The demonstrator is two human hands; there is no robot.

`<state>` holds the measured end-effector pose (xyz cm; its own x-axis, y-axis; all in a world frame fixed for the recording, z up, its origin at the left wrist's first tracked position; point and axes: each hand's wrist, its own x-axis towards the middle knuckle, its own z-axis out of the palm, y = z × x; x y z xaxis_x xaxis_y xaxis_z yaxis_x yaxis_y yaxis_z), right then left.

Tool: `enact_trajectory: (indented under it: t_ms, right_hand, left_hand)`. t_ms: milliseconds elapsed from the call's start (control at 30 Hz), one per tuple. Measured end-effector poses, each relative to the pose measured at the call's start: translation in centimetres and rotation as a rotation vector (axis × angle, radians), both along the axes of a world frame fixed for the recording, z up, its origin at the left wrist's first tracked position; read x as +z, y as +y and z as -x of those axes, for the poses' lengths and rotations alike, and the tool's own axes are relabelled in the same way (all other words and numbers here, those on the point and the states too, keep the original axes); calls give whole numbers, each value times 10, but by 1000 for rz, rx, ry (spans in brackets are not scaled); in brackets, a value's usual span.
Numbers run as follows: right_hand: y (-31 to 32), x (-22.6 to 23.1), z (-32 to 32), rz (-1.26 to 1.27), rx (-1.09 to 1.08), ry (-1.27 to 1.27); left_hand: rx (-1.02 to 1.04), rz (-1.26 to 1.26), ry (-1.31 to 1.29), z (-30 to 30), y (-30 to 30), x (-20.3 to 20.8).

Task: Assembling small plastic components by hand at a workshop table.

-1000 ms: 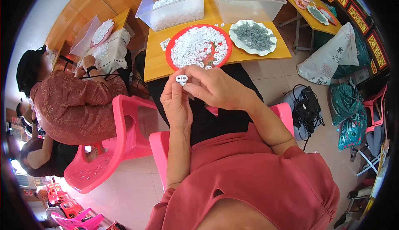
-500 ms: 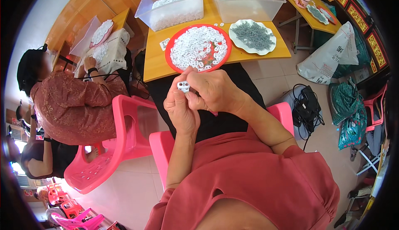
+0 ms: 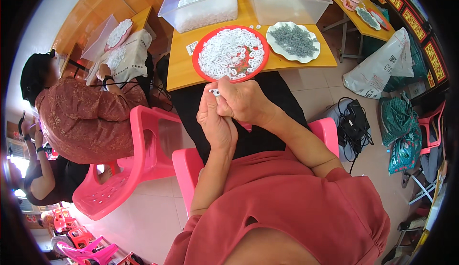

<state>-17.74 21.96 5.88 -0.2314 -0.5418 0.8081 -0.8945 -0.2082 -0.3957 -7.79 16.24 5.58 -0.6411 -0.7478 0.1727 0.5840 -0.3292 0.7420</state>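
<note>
A small white plastic piece sits between my two hands, just off the near rim of a red plate. My left hand is closed, pinching the piece by its side with thumb and fingertips. My right hand is closed too, its thumb and bent fingers pressed against the same piece and covering most of it. Whether the right fingers hold anything else is hidden. On the red plate lie many white pieces with holes. Right of it, a white scalloped dish bears a heap of small grey parts.
Clear plastic bins of white pieces stand at the table's back. To my left a person sits by a pink chair. A white sack and black cables lie to the right.
The white piece has been tilted, and its holed face no longer shows fully. My right fingers have closed over more of it. Both hands have shifted slightly right.
</note>
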Motion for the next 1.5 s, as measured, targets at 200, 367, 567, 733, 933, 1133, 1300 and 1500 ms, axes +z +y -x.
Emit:
enact_trajectory:
  t_ms: [200, 367, 567, 733, 933, 1133, 1300, 1500]
  right_hand:
    - [-3, 5, 0, -20, 21, -63]
    - [0, 14, -2, 6, 32, -75]
    - [5, 24, -7, 31, 35, -119]
    - [24, 43, -16, -3, 154, -302]
    - [50, 75, -25, 57, 334, -633]
    - [62, 76, -24, -58, 494, -973]
    - [68, 83, -28, -61, 662, -1192]
    - [68, 76, -23, -126, 700, -1227]
  left_hand:
    - [40, -45, 16, 3, -2, 0]
    - [4, 51, 59, 1, -10, 3]
    - [-10, 76, 64, -1, -11, 2]
    - [14, 95, 41, -6, 2, 16]
    - [-30, 191, 49, -10, 14, 26]
    - [-18, 320, 45, -14, 16, 29]
    - [19, 341, 70, -16, 18, 30]
    - [-20, 262, 120, -13, 15, 24]
